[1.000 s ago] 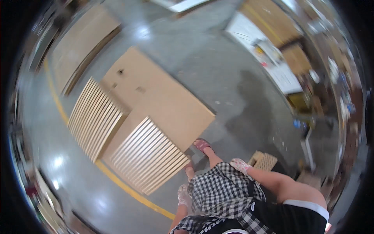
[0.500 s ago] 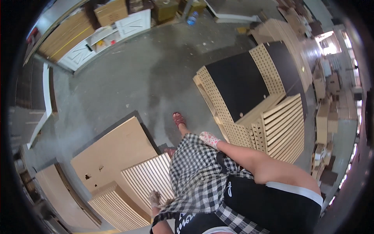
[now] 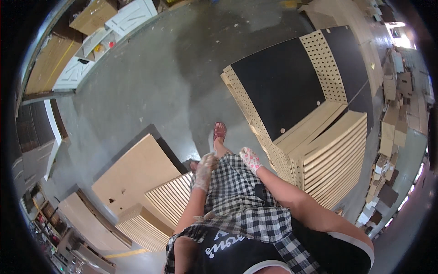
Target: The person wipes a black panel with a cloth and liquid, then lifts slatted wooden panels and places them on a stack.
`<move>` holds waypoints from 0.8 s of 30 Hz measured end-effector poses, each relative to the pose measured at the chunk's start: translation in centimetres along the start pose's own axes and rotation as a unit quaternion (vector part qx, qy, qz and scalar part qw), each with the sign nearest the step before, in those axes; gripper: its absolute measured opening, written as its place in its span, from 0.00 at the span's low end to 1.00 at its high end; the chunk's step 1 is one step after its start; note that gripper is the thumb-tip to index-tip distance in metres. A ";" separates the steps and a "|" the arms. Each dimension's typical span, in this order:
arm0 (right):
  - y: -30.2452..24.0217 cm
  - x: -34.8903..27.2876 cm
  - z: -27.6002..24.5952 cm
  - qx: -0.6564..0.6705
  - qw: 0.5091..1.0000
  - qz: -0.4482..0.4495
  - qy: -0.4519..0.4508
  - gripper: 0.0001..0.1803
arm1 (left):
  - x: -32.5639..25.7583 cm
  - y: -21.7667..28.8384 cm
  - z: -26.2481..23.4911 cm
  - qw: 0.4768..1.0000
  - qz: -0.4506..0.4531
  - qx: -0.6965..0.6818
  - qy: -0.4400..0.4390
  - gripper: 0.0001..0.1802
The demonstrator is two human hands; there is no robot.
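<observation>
My left hand (image 3: 205, 172), in a pale thin glove, hangs in front of the checked apron (image 3: 232, 182), fingers curled in. No held object shows in it. My right hand (image 3: 250, 160), in a white glove with pink spots, is at the apron's right edge. Its fingers are bent and close together, and nothing shows in them. To the right of it stands a stack of slatted wooden panels (image 3: 335, 160) beside black panels (image 3: 278, 82) with perforated light-wood strips. By my left forearm lies a slatted panel (image 3: 169, 194) on a brown board (image 3: 137, 173).
Another slatted stack (image 3: 143, 226) and a cardboard stack (image 3: 89, 223) lie at the lower left. White cabinet pieces (image 3: 132, 17) and cardboard boxes (image 3: 50, 64) stand at the far left. Boxes (image 3: 390, 130) line the right side. My sandalled foot (image 3: 220, 130) is on the grey concrete floor (image 3: 137, 91).
My left hand has swung forward and up, from beside the slatted panel to in front of the apron. My right hand has shifted slightly right. My view has moved forward over the floor.
</observation>
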State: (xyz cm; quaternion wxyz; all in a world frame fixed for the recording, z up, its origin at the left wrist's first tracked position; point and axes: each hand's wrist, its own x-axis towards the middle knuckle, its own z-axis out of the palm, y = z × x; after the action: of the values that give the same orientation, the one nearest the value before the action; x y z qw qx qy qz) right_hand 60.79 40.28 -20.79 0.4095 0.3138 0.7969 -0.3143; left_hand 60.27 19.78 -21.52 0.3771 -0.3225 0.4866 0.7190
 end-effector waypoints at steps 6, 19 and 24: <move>-2.4 7.6 -2.5 0.027 0.993 -0.040 0.106 0.18 | 5.0 -4.5 2.9 0.998 0.028 0.049 -0.033 0.15; -5.4 25.4 -8.9 -0.333 0.880 -0.127 0.314 0.42 | 18.3 -13.6 1.6 0.995 0.078 -0.057 0.012 0.15; -4.9 25.4 -8.9 -0.485 0.803 -0.060 0.340 0.43 | 19.1 -3.2 2.7 0.992 0.115 0.048 -0.004 0.15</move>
State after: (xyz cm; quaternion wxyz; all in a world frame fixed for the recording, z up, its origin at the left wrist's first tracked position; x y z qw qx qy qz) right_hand 41.11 50.22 -37.01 0.1918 0.1124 0.9506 0.2165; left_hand 53.04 27.42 -38.02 0.3091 -0.2427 0.5529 0.7347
